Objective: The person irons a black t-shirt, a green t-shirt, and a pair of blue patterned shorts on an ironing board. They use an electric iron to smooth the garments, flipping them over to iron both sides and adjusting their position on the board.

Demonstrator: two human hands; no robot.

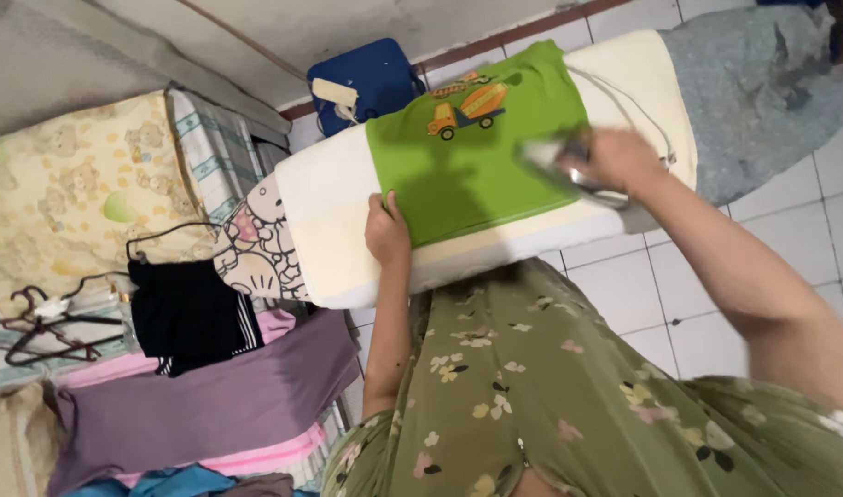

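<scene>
Both hands are on the job: the left hand [386,232] lies flat, fingers pressing down on the near left edge of the green shirt [472,152], pinning it in place. The right hand [619,158] is clenched around the handle of an iron [569,166], blurred in the shot, which sits on the shirt's right side. So the shirt lies stretched between the two hands, spread over the white padded ironing board [325,216]. One shirt on the board, with one truck print [469,110] on it, well clear of both hands. One iron, one cord [638,115] trailing off past the right hand. Beyond the board, one blue case [371,78] sits on the tiled floor [624,294]. Off to the left, a pile of folded clothes: a black piece [186,313], a purple one [209,400], pink beneath, and dark hangers [44,327] beside them, too tangled to count.
</scene>
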